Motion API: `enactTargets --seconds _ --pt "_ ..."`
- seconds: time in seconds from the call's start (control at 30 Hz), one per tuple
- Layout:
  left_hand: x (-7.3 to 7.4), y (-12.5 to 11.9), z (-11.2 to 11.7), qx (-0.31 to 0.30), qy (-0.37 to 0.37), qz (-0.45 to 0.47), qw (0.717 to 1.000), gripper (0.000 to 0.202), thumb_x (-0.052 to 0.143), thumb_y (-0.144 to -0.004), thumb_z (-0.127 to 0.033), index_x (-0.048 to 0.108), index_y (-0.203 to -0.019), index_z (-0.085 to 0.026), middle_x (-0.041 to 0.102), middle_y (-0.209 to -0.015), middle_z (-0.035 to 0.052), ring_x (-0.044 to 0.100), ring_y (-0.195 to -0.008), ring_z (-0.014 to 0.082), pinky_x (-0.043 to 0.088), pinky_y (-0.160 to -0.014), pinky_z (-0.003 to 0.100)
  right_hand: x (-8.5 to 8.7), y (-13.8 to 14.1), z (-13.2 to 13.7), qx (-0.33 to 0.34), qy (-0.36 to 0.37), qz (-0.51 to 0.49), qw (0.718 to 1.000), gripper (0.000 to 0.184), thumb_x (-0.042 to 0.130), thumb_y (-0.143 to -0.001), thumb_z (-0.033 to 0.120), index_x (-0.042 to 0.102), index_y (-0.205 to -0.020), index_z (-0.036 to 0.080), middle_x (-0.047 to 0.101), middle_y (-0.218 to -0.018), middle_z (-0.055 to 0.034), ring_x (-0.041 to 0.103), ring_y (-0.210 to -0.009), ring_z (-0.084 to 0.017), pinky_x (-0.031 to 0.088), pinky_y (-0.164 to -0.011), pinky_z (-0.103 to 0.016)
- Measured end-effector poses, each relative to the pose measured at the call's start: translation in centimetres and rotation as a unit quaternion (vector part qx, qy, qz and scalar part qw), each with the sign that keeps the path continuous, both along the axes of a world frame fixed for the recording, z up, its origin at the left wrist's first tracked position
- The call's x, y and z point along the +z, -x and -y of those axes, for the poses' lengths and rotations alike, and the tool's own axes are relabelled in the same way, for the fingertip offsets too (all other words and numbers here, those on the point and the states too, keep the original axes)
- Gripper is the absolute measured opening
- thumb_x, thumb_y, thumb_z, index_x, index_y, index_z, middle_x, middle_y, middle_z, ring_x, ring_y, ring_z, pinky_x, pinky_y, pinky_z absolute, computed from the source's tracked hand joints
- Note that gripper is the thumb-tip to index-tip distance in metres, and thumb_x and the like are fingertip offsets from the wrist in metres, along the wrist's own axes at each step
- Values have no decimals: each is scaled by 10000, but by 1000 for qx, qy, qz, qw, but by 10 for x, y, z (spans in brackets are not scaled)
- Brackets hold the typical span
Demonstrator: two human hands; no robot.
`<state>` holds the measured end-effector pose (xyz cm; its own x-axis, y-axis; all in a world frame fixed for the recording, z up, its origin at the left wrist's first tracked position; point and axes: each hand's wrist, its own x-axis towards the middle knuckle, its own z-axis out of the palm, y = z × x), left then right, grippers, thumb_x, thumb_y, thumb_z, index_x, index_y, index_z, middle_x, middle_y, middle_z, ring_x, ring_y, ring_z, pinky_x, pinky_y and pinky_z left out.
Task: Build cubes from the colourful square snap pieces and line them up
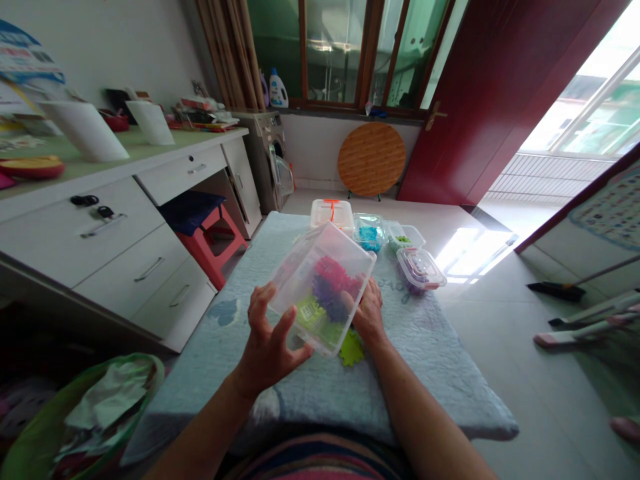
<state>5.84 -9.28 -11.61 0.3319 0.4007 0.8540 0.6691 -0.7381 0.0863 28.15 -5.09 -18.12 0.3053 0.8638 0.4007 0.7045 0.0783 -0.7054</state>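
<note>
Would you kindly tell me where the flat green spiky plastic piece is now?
In the head view, the flat green spiky plastic piece lies on the pale blue mat, just below the clear plastic box and beside the person's right wrist.

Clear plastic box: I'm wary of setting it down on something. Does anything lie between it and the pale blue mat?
Yes: a green spiky plastic piece lies on the mat just below the near corner of the box, next to the right hand.

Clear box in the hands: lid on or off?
Looks off: the clear plastic box shows a bare rim and no latches, unlike the latched plastic box nearby.
</note>
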Motion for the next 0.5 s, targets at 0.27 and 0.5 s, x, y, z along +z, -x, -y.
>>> enactTargets --seconds 0.27,0.5 --pt "-3 8 -4 6 -1 35 999 1290 905 -549 -362 67 -1530 -358 99 -1554 156 293 -1387 424 333 -1087 640 8 -1 4 5 24 40 999 460 598 -810 384 616 -1229 195 615 -1318 -106 416 -1337 -327 254 -1114 -525" --pt "-5 28 -29 17 201 293 935 1341 921 -484 -404 53 -1503 -333 87 -1554 153 103 -1466 405 203 -1154 604 8 -4 2 35 15 30 999 292 595 -790 261 681 -1067 222 662 -1226 -86 525 -1230 -270 324 -1084 -477"
